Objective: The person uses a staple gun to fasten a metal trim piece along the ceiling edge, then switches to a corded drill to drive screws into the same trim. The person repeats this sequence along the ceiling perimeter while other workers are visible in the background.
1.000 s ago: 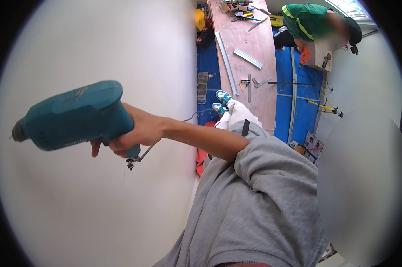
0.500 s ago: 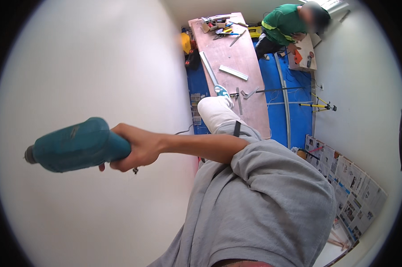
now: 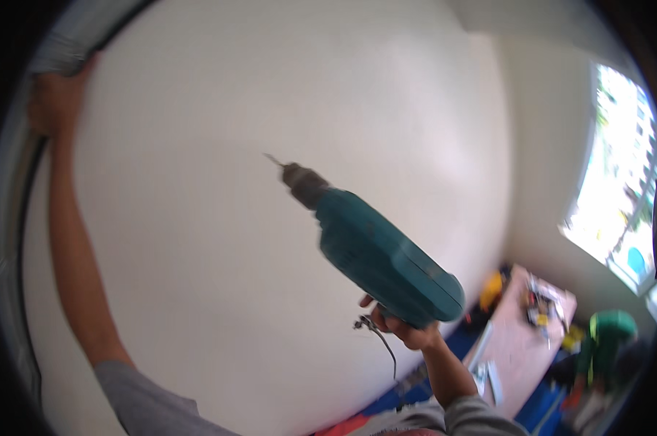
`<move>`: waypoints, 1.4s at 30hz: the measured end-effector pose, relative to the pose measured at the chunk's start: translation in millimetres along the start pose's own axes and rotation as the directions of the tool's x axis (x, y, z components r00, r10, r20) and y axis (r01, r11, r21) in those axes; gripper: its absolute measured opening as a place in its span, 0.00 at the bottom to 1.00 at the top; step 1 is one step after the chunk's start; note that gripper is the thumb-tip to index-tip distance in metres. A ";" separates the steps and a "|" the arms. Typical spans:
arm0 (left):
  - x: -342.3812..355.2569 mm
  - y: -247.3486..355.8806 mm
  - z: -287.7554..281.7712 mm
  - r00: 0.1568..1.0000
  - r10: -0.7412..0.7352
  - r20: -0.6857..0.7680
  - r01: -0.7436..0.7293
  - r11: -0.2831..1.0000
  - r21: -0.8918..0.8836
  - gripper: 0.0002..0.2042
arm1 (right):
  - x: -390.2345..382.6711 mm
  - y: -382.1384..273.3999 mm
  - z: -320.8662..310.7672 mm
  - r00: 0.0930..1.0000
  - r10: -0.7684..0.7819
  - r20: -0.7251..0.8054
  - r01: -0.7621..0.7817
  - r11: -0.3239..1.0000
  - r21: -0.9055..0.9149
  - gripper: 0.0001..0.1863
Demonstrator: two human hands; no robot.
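Note:
A teal power drill [image 3: 387, 251] is in my right hand [image 3: 412, 330], whose fingers wrap round its handle. Its dark chuck [image 3: 304, 183] and a thin bit [image 3: 272, 158] point up and left, in front of the pale wall [image 3: 198, 218]. A cord hangs below the handle. My left hand [image 3: 56, 102] reaches up at the far left, against a dark-edged frame [image 3: 34, 156] along the wall. A clear or shiny thing [image 3: 59, 54] is just above that hand. Its fingers are blurred and partly hidden.
A bright window [image 3: 619, 167] is at the right. Below it stands a long wooden work table [image 3: 517, 349] with hand tools [image 3: 543, 305] and pale metal strips on it. A person in green [image 3: 608, 338] bends beside the table. Blue sheeting [image 3: 546, 407] covers the floor.
My view has swung up from the table and floor toward the wall and window. The drill now points up-left instead of left. My left hand has come into view at the frame.

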State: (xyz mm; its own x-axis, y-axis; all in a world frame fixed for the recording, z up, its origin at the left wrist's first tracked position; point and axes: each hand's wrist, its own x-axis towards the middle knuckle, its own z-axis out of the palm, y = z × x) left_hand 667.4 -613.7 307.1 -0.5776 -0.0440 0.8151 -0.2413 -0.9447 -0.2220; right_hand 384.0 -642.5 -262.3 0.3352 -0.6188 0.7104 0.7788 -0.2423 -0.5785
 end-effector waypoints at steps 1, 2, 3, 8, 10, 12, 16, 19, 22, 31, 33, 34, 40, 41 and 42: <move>0.0 -1.9 -3.4 1.000 -0.026 -0.003 0.026 0.997 -0.078 0.47 | 10.7 -10.4 -17.7 0.999 0.037 0.021 -0.037 0.999 0.026 0.26; -0.8 -1.4 -8.8 0.997 0.025 -0.073 -0.031 0.997 -0.072 0.43 | 24.1 -16.7 -32.4 1.000 -0.010 0.018 0.008 0.998 0.069 0.27; -2.6 1.5 -16.3 1.000 0.006 0.001 -0.006 0.997 -0.078 0.42 | 41.5 -21.3 -49.0 1.000 -0.022 0.018 0.020 0.996 0.092 0.28; -28.3 50.7 -101.2 0.943 0.033 -0.332 -0.104 0.975 -0.197 0.63 | 91.2 -28.7 -118.7 0.995 -0.027 0.099 0.001 0.967 0.257 0.24; -27.4 83.3 -148.2 0.869 0.209 -0.449 -0.330 0.921 -0.209 0.61 | 105.5 -35.3 -136.6 0.993 -0.073 0.091 0.032 0.917 0.397 0.20; -3.9 123.1 -183.2 0.841 0.371 -0.394 -0.507 0.795 -0.332 0.52 | 129.4 -39.4 -143.8 0.980 -0.161 0.117 0.091 0.884 0.459 0.23; 62.2 205.2 -208.4 0.882 0.467 -0.071 -0.450 0.785 -0.425 0.45 | 170.2 -55.1 -139.6 0.979 -0.118 0.167 0.008 0.837 0.547 0.25; 85.7 243.7 -211.7 0.896 0.423 0.137 -0.367 0.877 -0.310 0.45 | 193.6 -61.2 -134.3 0.987 -0.146 0.075 0.045 0.679 0.733 0.19; 89.3 266.4 -207.1 0.909 0.362 0.207 -0.310 0.919 -0.243 0.43 | 218.2 -60.5 -134.9 0.994 -0.057 0.098 -0.048 0.572 0.819 0.13; 70.7 286.5 -137.3 0.916 0.327 0.233 -0.302 0.944 -0.137 0.46 | 310.5 -31.0 -110.1 0.997 -0.048 0.055 -0.041 0.254 0.966 0.09; 69.0 280.7 -128.4 0.919 0.338 0.201 -0.309 0.937 -0.160 0.47 | 316.9 -30.3 -106.1 0.995 -0.067 0.071 -0.055 0.212 0.976 0.08; 68.7 278.0 -125.6 0.922 0.347 0.170 -0.326 0.935 -0.139 0.47 | 319.6 -30.5 -104.7 0.995 -0.073 0.074 -0.060 0.184 0.981 0.08; 67.5 276.8 -118.8 0.926 0.361 0.112 -0.350 0.930 -0.111 0.45 | 330.1 -34.3 -90.0 0.994 -0.067 0.082 -0.070 0.170 0.983 0.08; 66.7 278.8 -118.7 0.925 0.368 0.093 -0.359 0.928 -0.104 0.45 | 330.5 -34.4 -88.4 0.995 -0.063 0.075 -0.063 0.172 0.983 0.08; 65.7 281.0 -119.1 0.924 0.376 0.072 -0.369 0.925 -0.095 0.44 | 331.1 -33.6 -87.4 0.996 -0.062 0.068 -0.056 0.171 0.984 0.09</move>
State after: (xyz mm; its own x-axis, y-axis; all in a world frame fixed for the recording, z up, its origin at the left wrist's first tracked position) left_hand 468.7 -843.4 234.6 -0.5680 -0.4196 0.7080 -0.0835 -0.8265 -0.5568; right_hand 422.5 -904.6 -42.7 0.3213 -0.5508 0.7703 0.6359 0.7282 0.2554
